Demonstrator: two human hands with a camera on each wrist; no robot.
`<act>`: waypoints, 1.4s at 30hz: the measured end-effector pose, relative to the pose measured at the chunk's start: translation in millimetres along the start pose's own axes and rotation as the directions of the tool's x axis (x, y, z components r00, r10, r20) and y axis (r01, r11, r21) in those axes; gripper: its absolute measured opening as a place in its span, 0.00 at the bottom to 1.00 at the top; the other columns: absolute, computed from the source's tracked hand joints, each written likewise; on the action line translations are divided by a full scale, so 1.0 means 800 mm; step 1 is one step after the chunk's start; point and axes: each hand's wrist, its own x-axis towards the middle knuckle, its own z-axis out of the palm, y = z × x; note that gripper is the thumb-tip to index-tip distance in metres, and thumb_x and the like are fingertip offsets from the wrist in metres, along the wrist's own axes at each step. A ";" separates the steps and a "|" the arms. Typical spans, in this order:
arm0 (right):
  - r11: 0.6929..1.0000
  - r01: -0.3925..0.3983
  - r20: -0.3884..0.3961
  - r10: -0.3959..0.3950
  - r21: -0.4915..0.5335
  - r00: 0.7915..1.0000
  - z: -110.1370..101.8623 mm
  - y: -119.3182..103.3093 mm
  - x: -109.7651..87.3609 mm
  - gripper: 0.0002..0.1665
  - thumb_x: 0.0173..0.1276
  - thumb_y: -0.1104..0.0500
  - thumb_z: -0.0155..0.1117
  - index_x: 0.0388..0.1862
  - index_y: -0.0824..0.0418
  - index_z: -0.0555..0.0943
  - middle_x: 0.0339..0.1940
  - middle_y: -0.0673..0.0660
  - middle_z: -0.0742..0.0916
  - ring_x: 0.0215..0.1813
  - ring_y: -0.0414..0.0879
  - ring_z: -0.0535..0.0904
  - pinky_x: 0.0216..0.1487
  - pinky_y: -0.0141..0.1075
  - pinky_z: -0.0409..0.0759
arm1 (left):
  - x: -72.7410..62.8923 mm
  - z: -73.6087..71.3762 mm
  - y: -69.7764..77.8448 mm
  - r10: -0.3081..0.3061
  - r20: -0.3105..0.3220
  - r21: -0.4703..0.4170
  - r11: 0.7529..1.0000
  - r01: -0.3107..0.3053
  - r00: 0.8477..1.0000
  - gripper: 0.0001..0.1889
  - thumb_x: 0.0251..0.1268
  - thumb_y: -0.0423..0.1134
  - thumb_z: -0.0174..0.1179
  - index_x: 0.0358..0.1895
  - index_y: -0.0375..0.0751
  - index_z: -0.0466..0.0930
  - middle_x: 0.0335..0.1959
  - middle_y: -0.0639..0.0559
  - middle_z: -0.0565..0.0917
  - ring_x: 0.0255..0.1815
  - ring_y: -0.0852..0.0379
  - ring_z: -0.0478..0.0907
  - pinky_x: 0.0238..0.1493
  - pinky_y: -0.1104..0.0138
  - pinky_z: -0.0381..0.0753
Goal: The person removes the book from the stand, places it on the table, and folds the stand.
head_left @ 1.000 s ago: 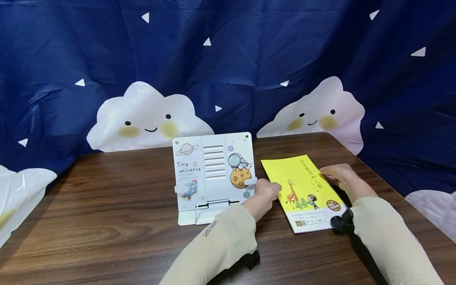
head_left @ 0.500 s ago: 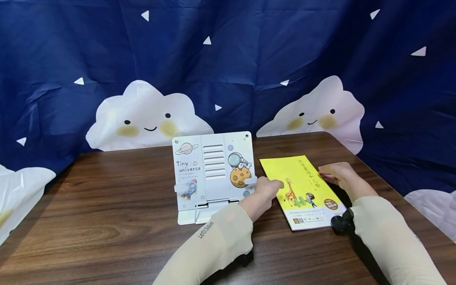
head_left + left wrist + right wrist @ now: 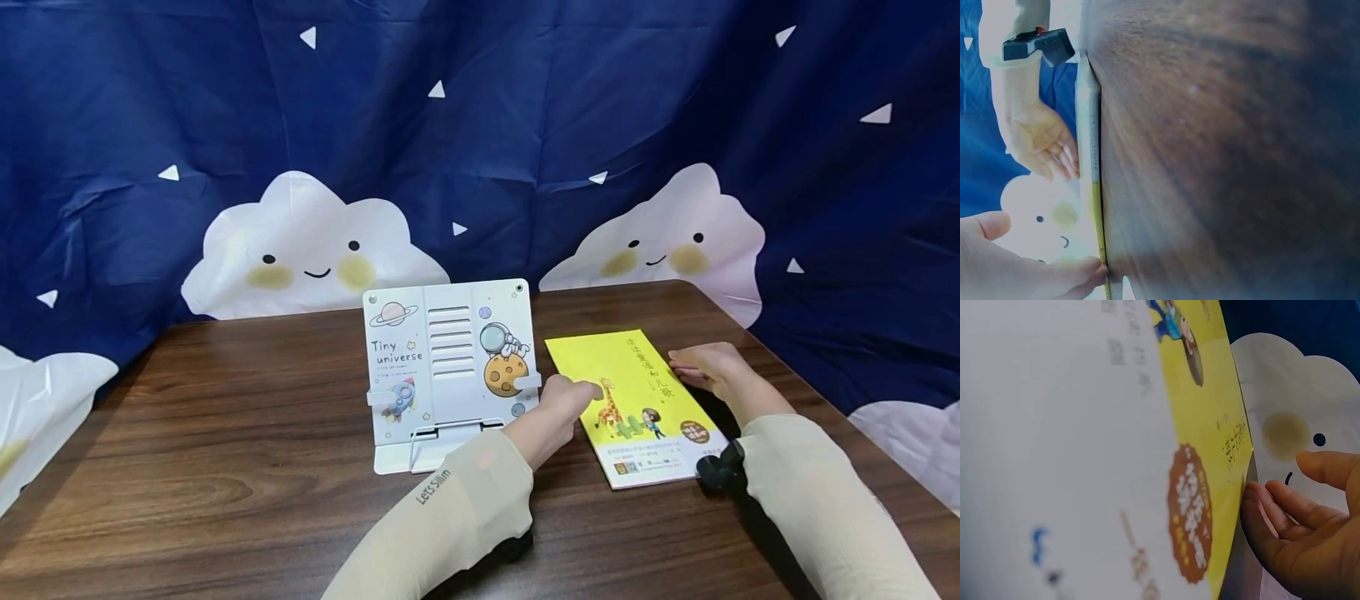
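Note:
A thin yellow paperback book (image 3: 628,367) with a giraffe and a child on its cover lies flat on the table, right of a white book stand (image 3: 450,392). My left hand (image 3: 553,414) is at the book's left edge, thumb over the cover. In the left wrist view that thumb stands off the book, while the fingers (image 3: 1079,275) touch its edge. On the opposite side, my right hand (image 3: 718,375) has its fingertips at the right edge. The right wrist view shows the right thumb (image 3: 1329,467) raised apart from the cover, the fingers loosely bent against the edge.
The upright stand has a wire front support (image 3: 457,427) and small side clips, close to the left hand. The dark wooden table (image 3: 225,450) ends at the back against a blue curtain (image 3: 480,125) with clouds. Its right edge runs beyond the right hand.
The book has shifted slightly left, and its near end has turned a little. My left hand has moved slightly right, its thumb further over the cover. My right hand barely moved.

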 end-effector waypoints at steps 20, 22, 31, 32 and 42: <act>0.991 0.103 0.065 -0.098 -0.082 0.993 0.011 -0.050 -0.013 0.15 0.57 0.62 0.58 0.42 0.67 0.70 0.19 0.46 0.79 0.25 0.38 0.77 0.37 0.33 0.76 | -0.018 -0.012 0.027 0.133 0.084 0.192 0.970 -0.146 0.988 0.33 0.47 0.36 0.60 0.59 0.31 0.59 0.55 0.42 0.66 0.53 0.50 0.64 0.54 0.61 0.62; 0.986 0.124 0.083 -0.116 -0.110 0.990 0.014 -0.055 -0.016 0.21 0.58 0.61 0.57 0.48 0.70 0.68 0.20 0.45 0.79 0.26 0.37 0.77 0.37 0.32 0.76 | -0.017 -0.018 0.032 0.156 0.087 0.189 0.967 -0.170 0.984 0.33 0.46 0.35 0.60 0.59 0.30 0.59 0.54 0.41 0.67 0.52 0.50 0.64 0.53 0.61 0.63; 0.956 0.196 0.156 -0.164 -0.218 0.974 0.039 -0.075 -0.030 0.34 0.62 0.56 0.54 0.58 0.77 0.58 0.30 0.49 0.79 0.30 0.37 0.77 0.39 0.31 0.75 | -0.024 -0.060 0.050 0.213 0.139 0.198 0.951 -0.238 0.967 0.31 0.49 0.36 0.59 0.58 0.30 0.61 0.53 0.41 0.69 0.53 0.49 0.65 0.52 0.60 0.65; 0.955 0.202 0.164 -0.168 -0.219 0.972 0.043 -0.076 -0.031 0.34 0.61 0.56 0.55 0.58 0.77 0.58 0.31 0.49 0.79 0.30 0.37 0.77 0.40 0.31 0.75 | -0.026 -0.065 0.052 0.224 0.147 0.198 0.948 -0.250 0.963 0.31 0.49 0.36 0.59 0.58 0.30 0.61 0.53 0.41 0.69 0.54 0.49 0.65 0.52 0.61 0.65; 0.952 0.274 0.253 -0.234 -0.137 0.939 0.085 -0.082 -0.050 0.29 0.62 0.59 0.55 0.56 0.76 0.61 0.38 0.56 0.81 0.34 0.38 0.78 0.41 0.32 0.75 | -0.038 -0.125 0.056 0.293 0.225 0.171 0.927 -0.334 0.929 0.23 0.53 0.36 0.56 0.54 0.31 0.67 0.45 0.45 0.76 0.48 0.51 0.71 0.49 0.60 0.67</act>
